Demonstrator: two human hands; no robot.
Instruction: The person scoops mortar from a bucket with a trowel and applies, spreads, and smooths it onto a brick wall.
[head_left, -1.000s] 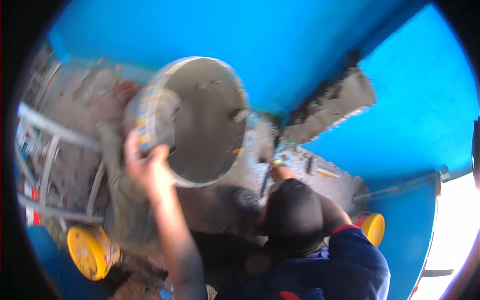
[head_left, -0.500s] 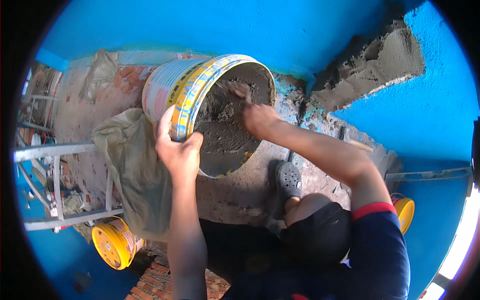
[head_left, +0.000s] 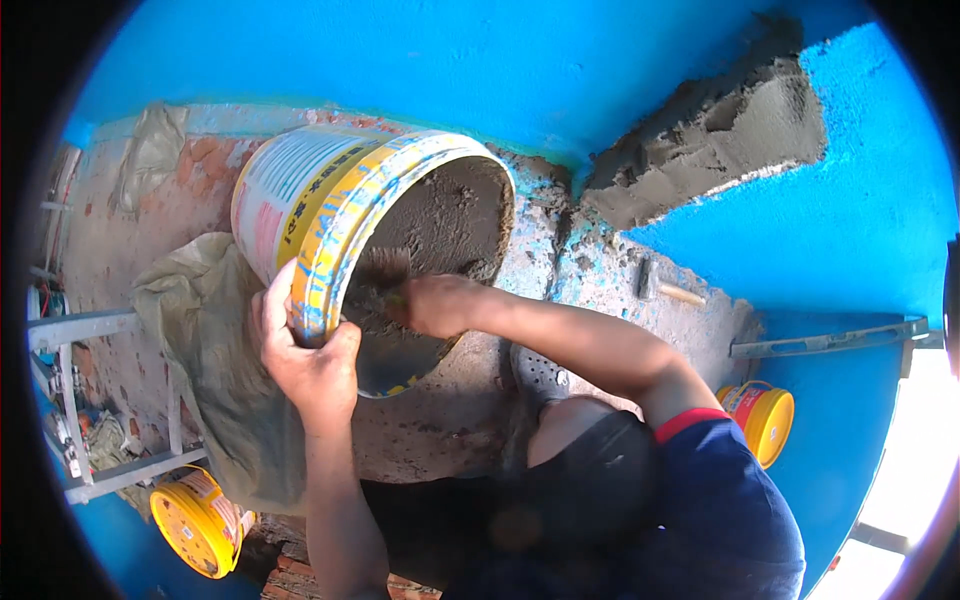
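Note:
A large white and yellow bucket lies tipped on its side, its mouth facing right. Grey mortar coats and partly fills the inside. My left hand grips the near part of its rim, thumb on the inner side and fingers outside. Inside the mouth, my right hand is closed around a tool. Only a brown, blurred end of this tool shows against the mortar, and its kind cannot be made out.
Fresh mortar covers a strip of the blue wall corner. A hammer lies on the ledge. Yellow buckets stand below at left and right. Beside the large bucket are a crumpled sack and a metal ladder.
My right hand has swept toward the near left inside the bucket, bringing the tool with it. My left hand keeps its grip on the rim. The whole view has shifted slightly.

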